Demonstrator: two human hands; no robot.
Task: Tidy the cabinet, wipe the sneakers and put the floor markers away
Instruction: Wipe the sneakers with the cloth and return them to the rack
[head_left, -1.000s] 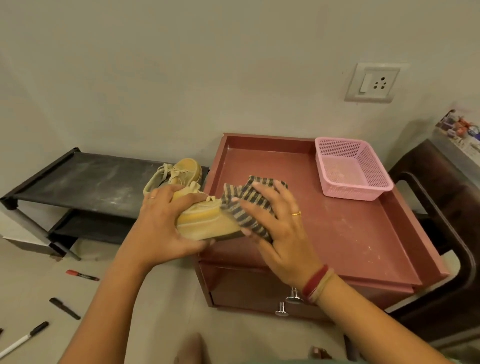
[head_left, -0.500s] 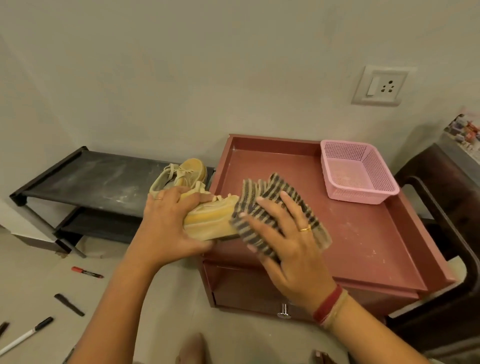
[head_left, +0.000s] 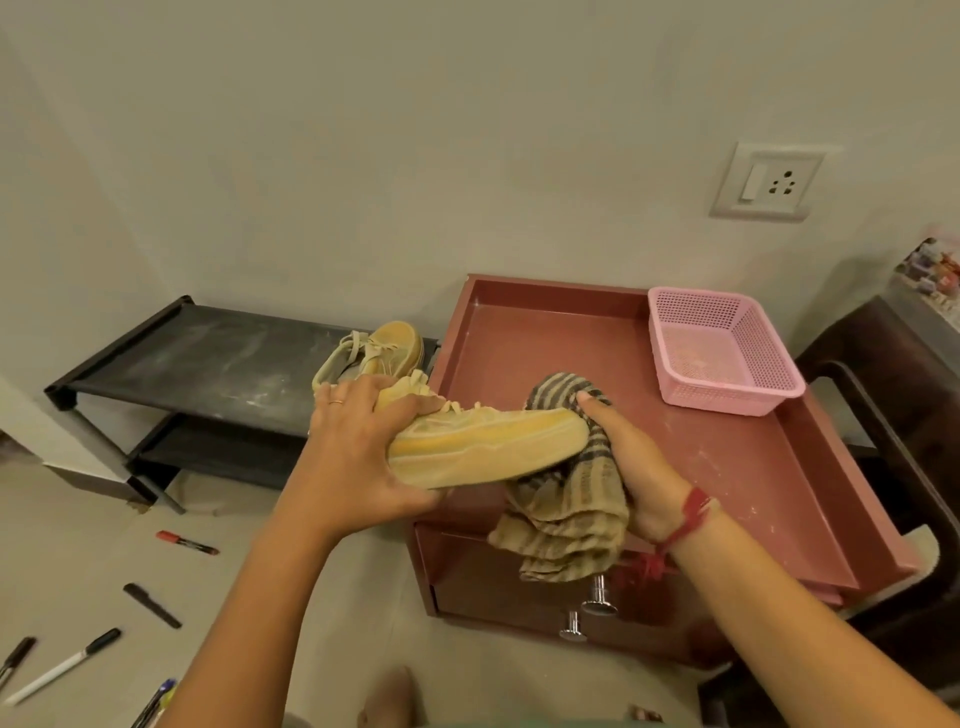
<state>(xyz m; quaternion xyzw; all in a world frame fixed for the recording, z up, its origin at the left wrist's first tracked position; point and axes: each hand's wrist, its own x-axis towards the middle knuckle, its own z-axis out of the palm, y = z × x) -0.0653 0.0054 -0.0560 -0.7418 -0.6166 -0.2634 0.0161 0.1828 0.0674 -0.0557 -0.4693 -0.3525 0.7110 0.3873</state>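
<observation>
yellow sneaker (head_left: 483, 441) held tilted above front-left corner of maroon cabinet (head_left: 727, 467), striped cloth (head_left: 566, 514) wrapping its toe; second sneaker (head_left: 384, 348) on right end of black rack (head_left: 218, 364); markers (head_left: 187, 542) scattered on floor (head_left: 78, 545).

Wall (head_left: 415, 130): plain off-white, filled the upper half of the frame, evenly lit with soft shadows. Socket plate (head_left: 766, 187) with one switch sat flush on it, upper right.

Floor (head_left: 78, 545): pale grey, smooth, lower left.

Rack (head_left: 208, 358): black, low, two tiers, centre left, against the wall; top tier showed pale dusty smears.

Cabinet (head_left: 727, 467): reddish-brown, centre right, just beside the rack's right end; raised lip round its top, pale dust marks, two metal knobs (head_left: 598, 597) on the front.

Dark wooden piece (head_left: 883, 395) stood at the right edge, just beside the cabinet; its kind could not be told.
</observation>
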